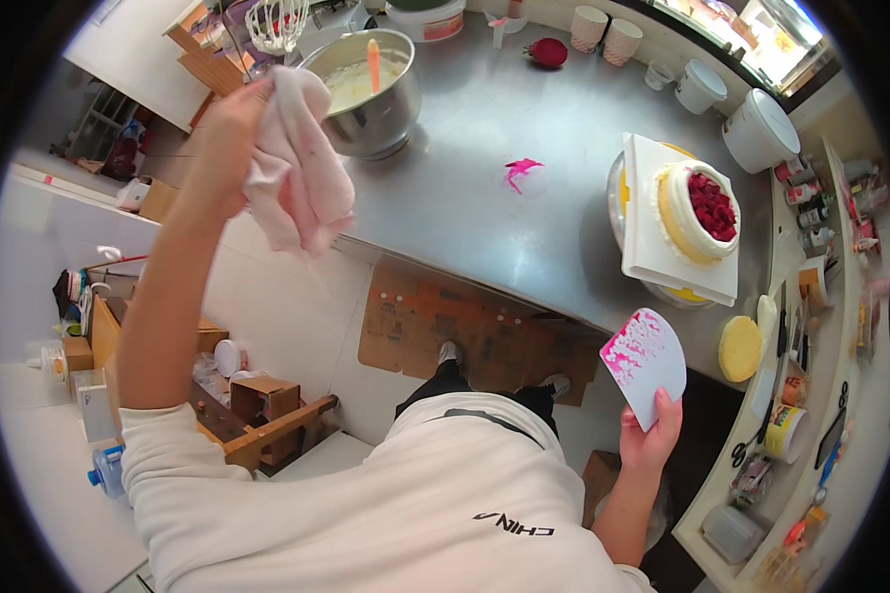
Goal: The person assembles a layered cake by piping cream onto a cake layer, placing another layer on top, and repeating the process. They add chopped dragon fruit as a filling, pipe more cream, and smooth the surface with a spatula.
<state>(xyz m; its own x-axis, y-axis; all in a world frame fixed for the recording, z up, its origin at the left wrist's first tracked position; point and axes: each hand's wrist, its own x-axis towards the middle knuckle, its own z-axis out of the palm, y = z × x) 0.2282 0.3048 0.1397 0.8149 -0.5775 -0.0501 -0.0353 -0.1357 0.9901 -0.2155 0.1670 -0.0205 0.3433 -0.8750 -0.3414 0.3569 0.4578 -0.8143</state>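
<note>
My left hand (230,141) is raised at the upper left, gripping a pale pink cloth (300,163) that hangs beside a steel mixing bowl (386,122). The bowl holds white cream and an orange-handled tool. At the lower right my right hand (653,430) holds a white flexible scraper (649,363), smeared with magenta pulp, off the table's front edge. On the steel table (475,222) lies a magenta smear (523,172). A cake (693,215) with white cream and dark red fruit pieces on top sits on a white square board (645,244) over a round stand.
A round yellow sponge layer (740,348) lies at the table's right end, near a piping bag (767,319). White tubs (760,133) and paper cups (588,30) stand along the back with a red fruit piece (547,53). Shelves with bottles and scissors (745,448) border the right.
</note>
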